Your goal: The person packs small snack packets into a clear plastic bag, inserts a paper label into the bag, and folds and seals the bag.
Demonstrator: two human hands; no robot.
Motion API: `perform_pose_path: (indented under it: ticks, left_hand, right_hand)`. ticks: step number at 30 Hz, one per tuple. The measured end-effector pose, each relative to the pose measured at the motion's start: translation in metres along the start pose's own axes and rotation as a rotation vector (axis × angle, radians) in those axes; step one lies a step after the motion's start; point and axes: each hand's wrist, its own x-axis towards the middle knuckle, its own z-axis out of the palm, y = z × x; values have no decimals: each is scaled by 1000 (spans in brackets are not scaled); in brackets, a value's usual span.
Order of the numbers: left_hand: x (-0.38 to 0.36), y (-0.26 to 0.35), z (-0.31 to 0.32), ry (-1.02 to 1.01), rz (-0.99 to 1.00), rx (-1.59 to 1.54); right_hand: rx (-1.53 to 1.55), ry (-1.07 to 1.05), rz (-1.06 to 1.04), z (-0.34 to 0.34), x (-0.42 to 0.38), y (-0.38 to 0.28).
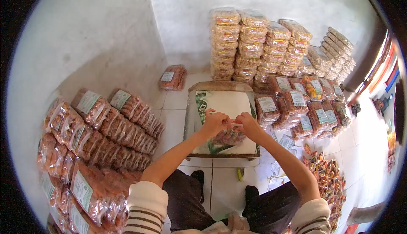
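Observation:
Over a low table [199, 150] with a pale top and green print, my left hand [215, 121] and my right hand [246, 123] meet with their fingers closed. Between them they pinch the gathered top of a clear plastic bag [229, 138]. The bag rests on the table below my hands and holds reddish-brown pieces. Green-and-white printed material [201, 102] lies along the table's left side.
Stacked brown packs [123, 136] line the left wall. One pack [173, 78] lies behind the table. Tall stacks of pale packs [224, 43] stand at the back. Labelled packs [296, 102] and small colourful packets [328, 179] are on the right. A yellow-green object [240, 174] lies on the floor.

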Motion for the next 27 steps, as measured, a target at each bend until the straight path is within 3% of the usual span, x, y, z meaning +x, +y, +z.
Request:
perform_pose_path:
  ticks: [5, 8, 10, 11, 13, 14, 16, 17, 19, 24, 27]
  left_hand:
    - [-16, 11, -5, -275, -97, -185]
    - [-42, 32, 6, -258, -56, -242]
    - [-63, 66, 4, 58, -53, -56]
    - [-76, 72, 9, 51, -57, -56]
    - [-105, 82, 19, 330, -661, -469]
    - [-119, 88, 26, 328, -672, -462]
    - [-134, 111, 30, -224, -1397, -1022]
    - [-137, 115, 35, -222, -1408, -1016]
    - [-150, 110, 60, -106, -1536, -1414]
    - [-157, 82, 103, -38, -1523, -1508]
    - [-154, 82, 110, 23, -1506, -1473]
  right_hand:
    - [70, -33, 144, 4, -27, -15]
    - [135, -117, 179, -2, -52, -36]
    - [109, -29, 84, -3, -70, -52]
    - [90, -27, 101, 0, -80, -60]
    - [14, -21, 49, 12, -102, -63]
    - [-67, -17, -7, 20, -114, -64]
    - [-53, 21, -14, 39, -133, -62]
    - [-54, 62, -17, 48, -142, -60]
    - [-72, 77, -31, 58, -152, -65]
    - [-115, -14, 80, 74, -175, -55]
    - [-120, 28, 24, 79, -179, -43]
